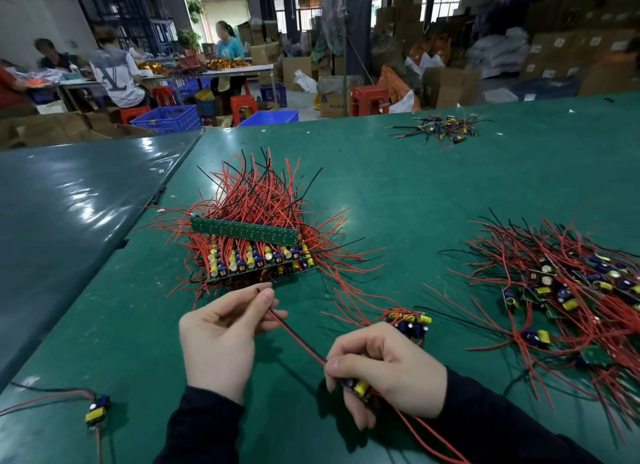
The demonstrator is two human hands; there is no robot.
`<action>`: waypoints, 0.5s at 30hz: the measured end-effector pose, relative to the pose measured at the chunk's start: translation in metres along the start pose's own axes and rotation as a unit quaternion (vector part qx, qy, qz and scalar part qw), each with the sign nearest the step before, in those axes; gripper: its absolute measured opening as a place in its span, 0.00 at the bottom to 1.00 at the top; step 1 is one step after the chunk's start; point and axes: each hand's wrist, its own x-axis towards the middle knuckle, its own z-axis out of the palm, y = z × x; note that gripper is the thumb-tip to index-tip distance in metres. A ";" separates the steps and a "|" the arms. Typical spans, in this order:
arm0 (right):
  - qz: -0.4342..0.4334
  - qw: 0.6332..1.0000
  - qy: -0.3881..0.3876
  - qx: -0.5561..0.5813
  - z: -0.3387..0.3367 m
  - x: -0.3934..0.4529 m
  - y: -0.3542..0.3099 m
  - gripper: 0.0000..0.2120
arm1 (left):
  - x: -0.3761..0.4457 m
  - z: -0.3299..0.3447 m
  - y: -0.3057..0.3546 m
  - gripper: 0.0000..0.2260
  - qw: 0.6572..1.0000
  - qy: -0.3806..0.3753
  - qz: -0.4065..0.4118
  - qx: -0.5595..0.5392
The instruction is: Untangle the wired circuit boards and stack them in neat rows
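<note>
My right hand (384, 370) grips a small circuit board (360, 389) with a yellow capacitor, low in the middle of the view. A red wire (298, 337) runs from that board up and left to my left hand (225, 332), which pinches the wire's end between thumb and fingers. Beyond my hands stands a neat stack of boards (256, 252) in rows, red and black wires fanning out behind it. A tangled pile of wired boards (568, 290) lies at the right. A small cluster of boards (410, 320) sits just beyond my right hand.
The green table mat (398, 193) has a seam with a darker table at the left. One loose wired board (98, 410) lies at the near left. A small heap of wire scraps (440, 129) sits far back. People work at tables beyond.
</note>
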 end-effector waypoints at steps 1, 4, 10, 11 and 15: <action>0.006 1.000 0.005 -0.004 0.000 0.000 0.000 0.09 | -0.001 0.000 -0.001 0.10 1.000 0.001 0.014 0.007; 0.034 0.998 0.037 -0.044 0.000 0.001 0.002 0.12 | -0.005 0.002 0.003 0.09 0.999 0.001 0.049 0.011; 0.017 0.999 0.008 -0.041 0.000 -0.001 0.002 0.11 | 0.003 -0.003 0.004 0.06 0.994 0.038 -0.050 -0.086; 0.010 0.999 -0.007 -0.042 0.001 -0.002 0.001 0.11 | 0.002 -0.003 0.004 0.06 0.994 0.039 -0.059 -0.083; -0.004 0.997 -0.028 -0.070 0.000 -0.005 0.001 0.11 | 0.002 -0.004 0.004 0.04 0.968 0.018 -0.197 -0.152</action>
